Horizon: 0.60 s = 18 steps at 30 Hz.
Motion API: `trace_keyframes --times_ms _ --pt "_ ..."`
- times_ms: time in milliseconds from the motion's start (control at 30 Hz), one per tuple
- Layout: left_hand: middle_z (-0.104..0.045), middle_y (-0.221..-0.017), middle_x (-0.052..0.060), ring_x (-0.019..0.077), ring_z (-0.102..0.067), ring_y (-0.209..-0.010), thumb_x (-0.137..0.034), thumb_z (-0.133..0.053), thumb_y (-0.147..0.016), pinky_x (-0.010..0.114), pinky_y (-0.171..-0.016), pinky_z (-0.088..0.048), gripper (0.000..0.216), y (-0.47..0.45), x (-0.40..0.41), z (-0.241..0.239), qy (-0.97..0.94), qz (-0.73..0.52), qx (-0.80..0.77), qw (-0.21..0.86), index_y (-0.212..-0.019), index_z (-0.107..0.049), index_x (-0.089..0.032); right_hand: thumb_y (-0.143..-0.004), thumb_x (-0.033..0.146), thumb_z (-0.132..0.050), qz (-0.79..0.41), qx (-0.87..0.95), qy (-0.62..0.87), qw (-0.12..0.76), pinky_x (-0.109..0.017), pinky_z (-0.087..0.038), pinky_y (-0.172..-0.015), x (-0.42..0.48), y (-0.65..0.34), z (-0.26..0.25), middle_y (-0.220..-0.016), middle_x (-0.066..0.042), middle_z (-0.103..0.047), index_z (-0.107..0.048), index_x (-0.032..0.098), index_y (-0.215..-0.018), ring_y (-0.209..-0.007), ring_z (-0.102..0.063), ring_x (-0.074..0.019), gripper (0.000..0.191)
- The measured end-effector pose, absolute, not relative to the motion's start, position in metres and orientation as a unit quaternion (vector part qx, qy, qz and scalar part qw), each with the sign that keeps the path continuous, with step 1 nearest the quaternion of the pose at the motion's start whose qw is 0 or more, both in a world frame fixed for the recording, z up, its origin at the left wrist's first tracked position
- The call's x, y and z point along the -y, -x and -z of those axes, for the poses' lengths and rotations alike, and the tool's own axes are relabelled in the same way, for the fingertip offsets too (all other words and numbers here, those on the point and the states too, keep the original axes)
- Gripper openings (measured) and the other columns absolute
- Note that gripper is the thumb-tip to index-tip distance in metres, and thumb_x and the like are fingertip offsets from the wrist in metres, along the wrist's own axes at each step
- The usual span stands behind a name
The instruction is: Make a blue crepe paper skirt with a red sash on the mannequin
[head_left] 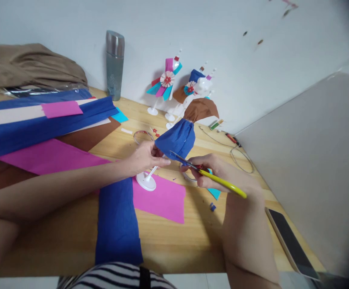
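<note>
My left hand (pixel 145 159) pinches the blue crepe-paper skirt (pixel 178 137) at 8 o'clock; curled right hand (pixel 222 167) grips scissors (pixel 208 175) at 6. Apparently hem-trimming; next snip would need tautness.

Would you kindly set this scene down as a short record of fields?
Left hand: at the stem of the white stand, by the lower edge of the blue paper; exact grip partly hidden
Right hand: yellow-handled scissors, blades at the blue paper's lower part
Above blue paper: brown paper
On table: pink sheet
Behind: gray bottle
Far right: phone
</note>
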<state>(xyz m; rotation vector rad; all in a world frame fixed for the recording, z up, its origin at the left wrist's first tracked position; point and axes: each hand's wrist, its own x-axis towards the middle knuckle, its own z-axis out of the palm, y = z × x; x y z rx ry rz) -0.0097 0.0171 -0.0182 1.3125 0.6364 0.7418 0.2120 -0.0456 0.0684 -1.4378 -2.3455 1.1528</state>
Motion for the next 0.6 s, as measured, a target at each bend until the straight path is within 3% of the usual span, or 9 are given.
trace_keyframes --times_ms 367,600 --pt "-0.055 -0.066 -0.003 0.0091 -0.05 -0.057 -0.031 -0.079 -0.063 0.024 -0.055 -0.04 0.032 0.0088 -0.0198 0.0246 -0.593 -0.337 -0.279 0.676 -0.075 -0.053 -0.016 -0.065 0.075 -0.071 -0.395 0.754 0.52 0.075 -0.024 -0.028 -0.047 0.0435 -0.2115 -0.0692 -0.056 0.005 -0.04 -0.066 0.014 -0.079 -0.052 -0.031 -0.0085 0.062" --pt "-0.057 -0.066 -0.002 0.0113 -0.053 -0.063 -0.031 -0.081 -0.062 0.025 -0.06 -0.041 0.032 0.0067 -0.019 0.0228 -0.587 -0.351 -0.266 0.679 -0.074 -0.056 -0.015 -0.067 0.074 -0.069 -0.415 0.728 0.541 0.07 -0.026 -0.036 -0.049 0.0458 -0.2062 -0.0761 -0.058 0.0 -0.056 -0.064 0.015 -0.075 -0.054 -0.047 -0.0126 0.06"
